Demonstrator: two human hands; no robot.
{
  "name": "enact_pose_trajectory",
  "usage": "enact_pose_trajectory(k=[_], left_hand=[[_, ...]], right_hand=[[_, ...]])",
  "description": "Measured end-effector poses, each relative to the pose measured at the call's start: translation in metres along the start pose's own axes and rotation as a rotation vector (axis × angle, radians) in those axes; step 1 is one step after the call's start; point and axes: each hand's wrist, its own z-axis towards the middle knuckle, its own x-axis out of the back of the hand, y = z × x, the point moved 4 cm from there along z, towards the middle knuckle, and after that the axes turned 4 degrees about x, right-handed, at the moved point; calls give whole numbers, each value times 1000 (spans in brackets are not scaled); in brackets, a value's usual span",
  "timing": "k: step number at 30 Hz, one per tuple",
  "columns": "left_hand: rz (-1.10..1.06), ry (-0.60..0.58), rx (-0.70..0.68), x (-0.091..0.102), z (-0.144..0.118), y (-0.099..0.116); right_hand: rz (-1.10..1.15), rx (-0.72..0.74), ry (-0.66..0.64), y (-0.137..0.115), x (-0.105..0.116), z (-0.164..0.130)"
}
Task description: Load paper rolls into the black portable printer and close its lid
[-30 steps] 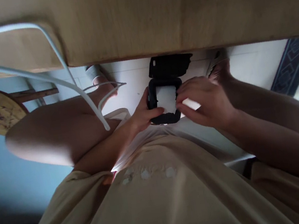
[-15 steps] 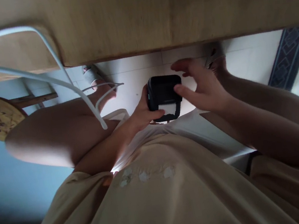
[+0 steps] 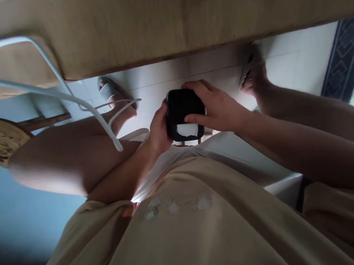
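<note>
Between my hands, above the floor and in front of my lap, is a small black box-shaped object (image 3: 183, 104) with rounded corners. A torn white label (image 3: 187, 129) sits on its lower face; its exact kind I cannot make out. My left hand (image 3: 160, 128) is closed along its left side, the fingers partly hidden behind it. My right hand (image 3: 215, 106) grips it from the right, with the thumb across the front just above the label and the fingers over the top right edge.
A wooden table (image 3: 121, 34) crosses the top of the view, its edge just beyond my hands. A white cable (image 3: 56, 94) hangs over that edge at the left. A round wooden stool (image 3: 0, 141) stands by my left knee. A dark patterned strip (image 3: 342, 59) runs along the floor at right.
My right hand has come in from the right and closed on the black object, which has shifted slightly left. My left hand has slid its thumb off the front to the side.
</note>
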Motion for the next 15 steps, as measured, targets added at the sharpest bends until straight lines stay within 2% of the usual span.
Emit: enact_pose_trajectory(k=[8, 12, 15], left_hand=[[-83, 31, 22, -23, -11, -1], [-54, 24, 10, -14, -6, -4], [10, 30, -63, -1, 2, -3]], right_hand=[[-45, -4, 5, -2, 17, -5], [-112, -22, 4, -4, 16, -10], [-198, 5, 4, -6, 12, -11]])
